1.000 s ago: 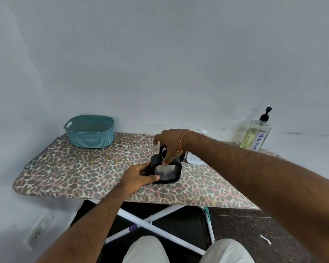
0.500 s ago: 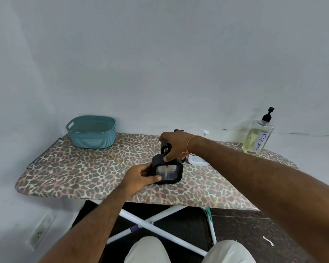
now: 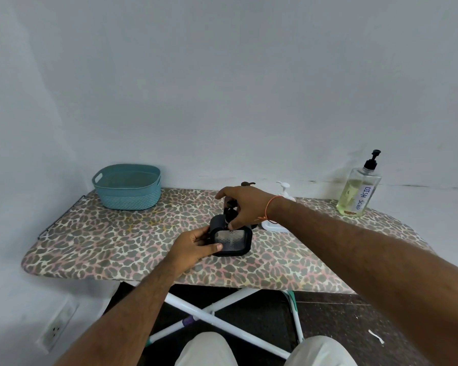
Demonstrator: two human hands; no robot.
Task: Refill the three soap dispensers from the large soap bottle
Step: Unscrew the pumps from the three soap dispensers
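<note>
Little has shifted over the last second: both hands stay on the black dispenser (image 3: 229, 240) near the middle of the leopard-print ironing board (image 3: 90, 244), the right hand having slid slightly toward its pump. Largest after the board is the teal basket (image 3: 127, 186), at the far left corner. Well apart at the far right stands the large soap bottle (image 3: 360, 192) (label reading "DISH SOAP"), upright with yellowish liquid inside. Just behind the right wrist sits a white dispenser (image 3: 282, 207), partly hidden. The left hand (image 3: 193, 247) grips the black dispenser's near left side, thumb across its front edge. The right hand (image 3: 245, 207) curls its fingers down around the black pump top (image 3: 230, 213).
</note>
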